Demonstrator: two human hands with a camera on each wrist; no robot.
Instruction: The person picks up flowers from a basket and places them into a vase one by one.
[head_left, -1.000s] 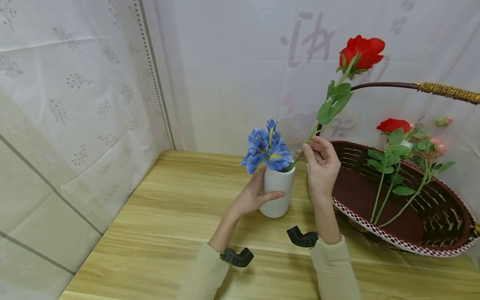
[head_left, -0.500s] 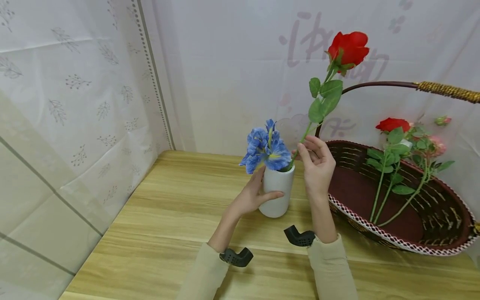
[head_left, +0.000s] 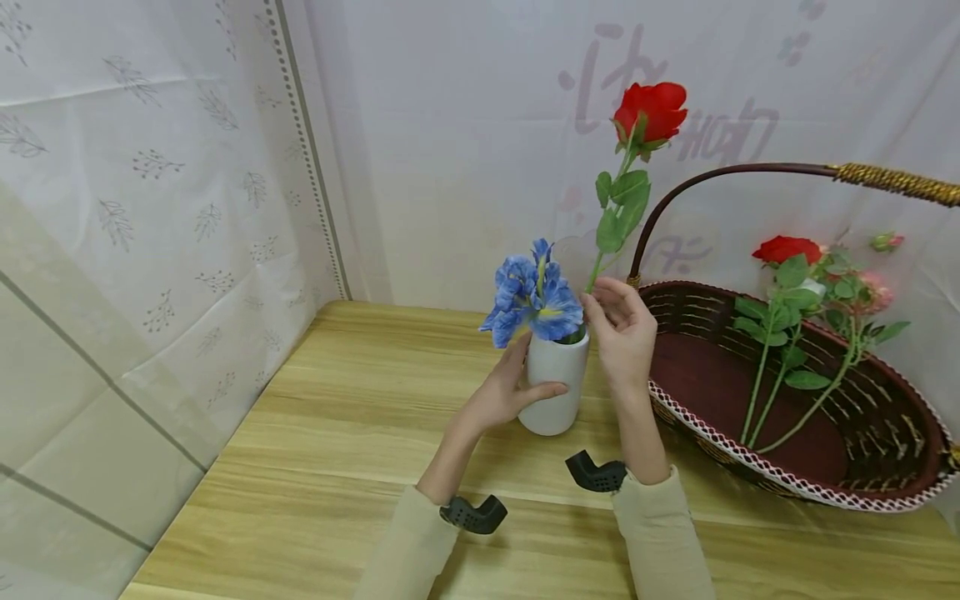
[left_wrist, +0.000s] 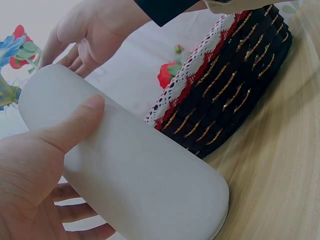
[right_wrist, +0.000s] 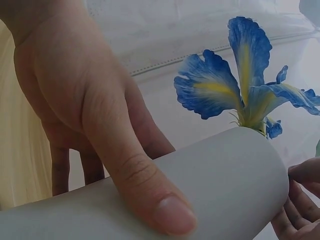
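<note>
A white cylindrical vase (head_left: 553, 410) stands on the wooden table. My left hand (head_left: 495, 395) grips it from the left, the thumb lying across its front; in the left wrist view that thumb presses the vase wall (left_wrist: 150, 170). A blue iris (head_left: 531, 302) stands in the vase, its bloom over the rim. Beside the rim, my right hand (head_left: 624, 332) pinches the lower stem of a red rose (head_left: 651, 112), which rises tall with green leaves. The fingers hide the stem's lower end. In the right wrist view, the right fingers (right_wrist: 300, 200) are against the vase mouth.
Right of the vase is a dark woven basket (head_left: 750, 454) with a white-and-red trimmed rim and a high arched handle (head_left: 738, 169). Another red rose (head_left: 787, 250) and pink flowers (head_left: 873, 292) lean in it. A patterned white curtain (head_left: 450, 167) hangs behind the table (head_left: 360, 433).
The red rose has swung left and turned more upright, and has come lower in the last half second. My right hand has moved left with it. The left hand and vase stay put.
</note>
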